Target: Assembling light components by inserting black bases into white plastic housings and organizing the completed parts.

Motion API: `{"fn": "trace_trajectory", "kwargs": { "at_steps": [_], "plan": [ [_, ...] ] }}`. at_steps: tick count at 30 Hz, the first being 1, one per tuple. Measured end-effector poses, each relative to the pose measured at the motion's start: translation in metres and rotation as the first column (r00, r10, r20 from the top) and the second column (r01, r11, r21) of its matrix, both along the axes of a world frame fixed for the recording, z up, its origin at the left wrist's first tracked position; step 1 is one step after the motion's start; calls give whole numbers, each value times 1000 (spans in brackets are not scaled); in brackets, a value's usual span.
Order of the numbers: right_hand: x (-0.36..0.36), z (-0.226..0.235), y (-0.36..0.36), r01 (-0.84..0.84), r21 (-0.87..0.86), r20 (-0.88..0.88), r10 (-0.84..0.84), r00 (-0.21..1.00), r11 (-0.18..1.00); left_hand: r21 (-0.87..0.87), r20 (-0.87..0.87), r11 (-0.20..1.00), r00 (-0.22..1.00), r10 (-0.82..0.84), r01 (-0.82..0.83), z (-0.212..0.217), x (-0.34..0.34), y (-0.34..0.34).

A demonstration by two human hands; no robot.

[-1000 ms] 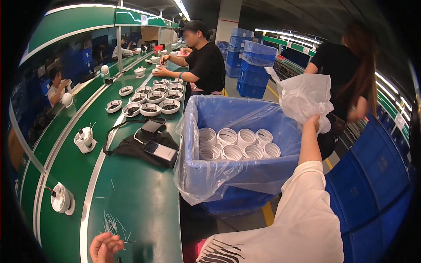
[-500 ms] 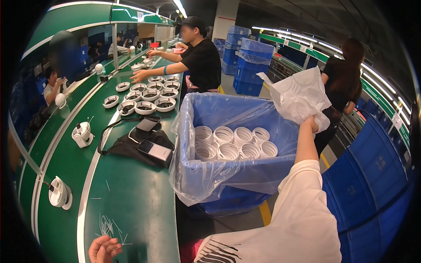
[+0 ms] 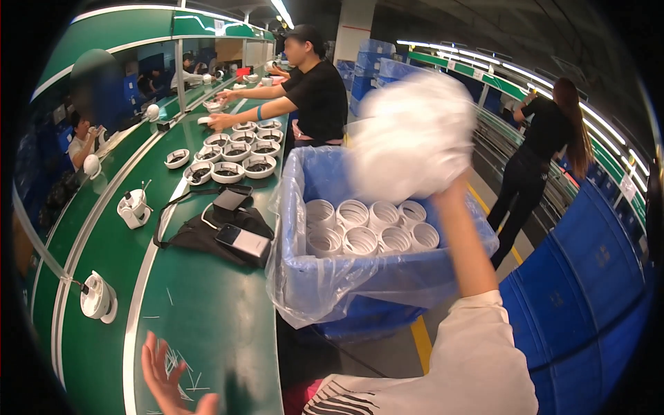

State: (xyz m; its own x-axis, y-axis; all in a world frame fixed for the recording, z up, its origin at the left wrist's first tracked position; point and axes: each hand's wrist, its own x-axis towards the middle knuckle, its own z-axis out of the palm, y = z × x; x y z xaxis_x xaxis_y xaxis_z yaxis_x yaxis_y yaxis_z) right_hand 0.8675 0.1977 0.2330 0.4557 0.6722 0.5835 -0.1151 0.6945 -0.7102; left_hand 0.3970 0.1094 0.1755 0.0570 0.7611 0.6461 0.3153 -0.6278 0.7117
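Right hand [image 3: 451, 185] gripped a light, limp white plastic bag [image 3: 413, 135] bunched at six o'clock; left hand [image 3: 166, 370] fingers spread open on the table [image 3: 207, 311]

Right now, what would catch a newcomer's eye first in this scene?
First, the blurred white plastic bag raised in the right hand above the middle of the picture. Just below it stands a blue crate lined with clear plastic, holding rows of white rings. To the left runs a long green table, where the left hand rests open at the lower edge.
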Motion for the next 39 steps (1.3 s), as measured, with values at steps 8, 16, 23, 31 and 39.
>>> {"fn": "trace_trajectory", "kwargs": {
  "at_steps": [8,16,23,31,39],
  "plan": [
    [-267,-98,-52,-898,-415,-86,976,199,146,477,-469,867,876,113,144,31,46,5],
    [-275,-92,-55,-725,-178,8,737,676,666,465,-338,881,902,267,-87,17,-17,-11],
    [-328,-102,-48,-882,-225,-445,762,471,414,535,-316,830,948,23,158,-34,37,-8],
    [-280,-162,-56,-951,-237,-872,389,297,197,304,-369,947,929,15,105,-43,22,-35],
    [-289,-149,-81,-924,-281,-655,756,-11,-257,192,-610,980,789,72,59,-39,39,-42]
  ]
}}
